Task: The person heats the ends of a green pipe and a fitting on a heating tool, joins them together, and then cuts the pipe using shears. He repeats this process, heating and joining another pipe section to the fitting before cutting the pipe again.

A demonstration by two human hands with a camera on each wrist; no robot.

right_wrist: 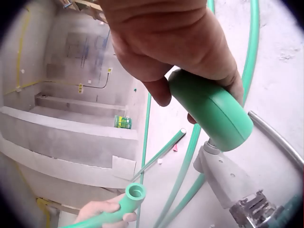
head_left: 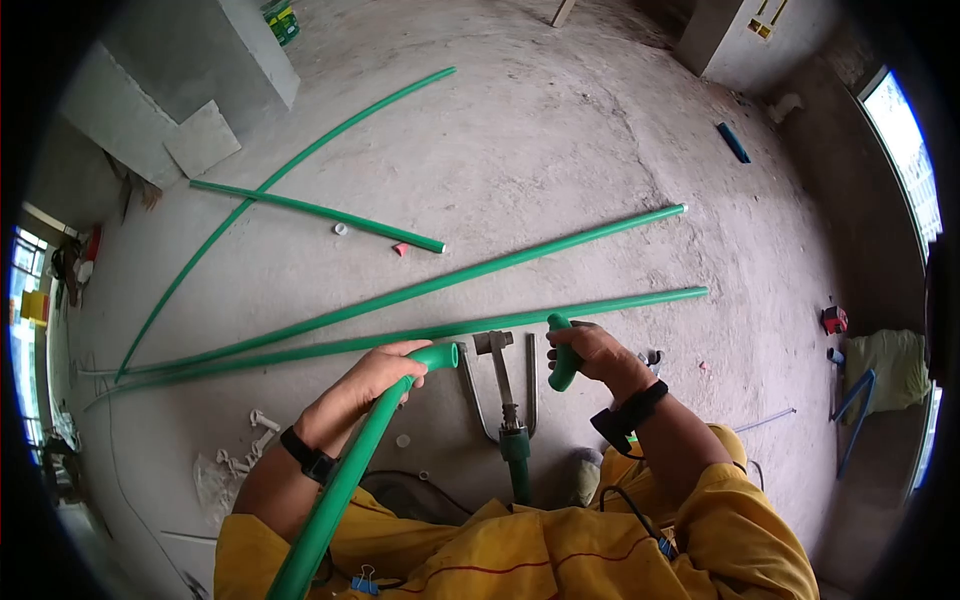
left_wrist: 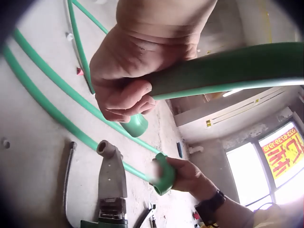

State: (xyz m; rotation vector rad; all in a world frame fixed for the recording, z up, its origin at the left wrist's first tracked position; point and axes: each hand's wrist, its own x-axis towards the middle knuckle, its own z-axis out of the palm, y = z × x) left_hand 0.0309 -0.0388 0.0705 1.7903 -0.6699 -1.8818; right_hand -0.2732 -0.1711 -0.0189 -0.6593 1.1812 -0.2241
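My left hand (head_left: 372, 376) grips a long green pipe (head_left: 340, 490) near its far end, where an elbow fitting (head_left: 437, 356) curves off to the right. In the right wrist view the open socket of that elbow (right_wrist: 136, 191) faces the camera. My right hand (head_left: 602, 356) holds a separate green curved fitting (head_left: 564, 372), apart from the pipe. Between the two hands stands a pipe fusion welder (head_left: 514, 443) with a flat metal heating blade (head_left: 502, 370) pointing away from me. Neither green piece is on the blade.
Several long green pipes (head_left: 560, 247) lie across the concrete floor ahead. A metal U-shaped stand (head_left: 533, 390) surrounds the blade. White fittings (head_left: 262, 422) lie at left beside a plastic bag (head_left: 215, 485). A red tape measure (head_left: 834, 320) and a pale sack (head_left: 890, 370) are at right.
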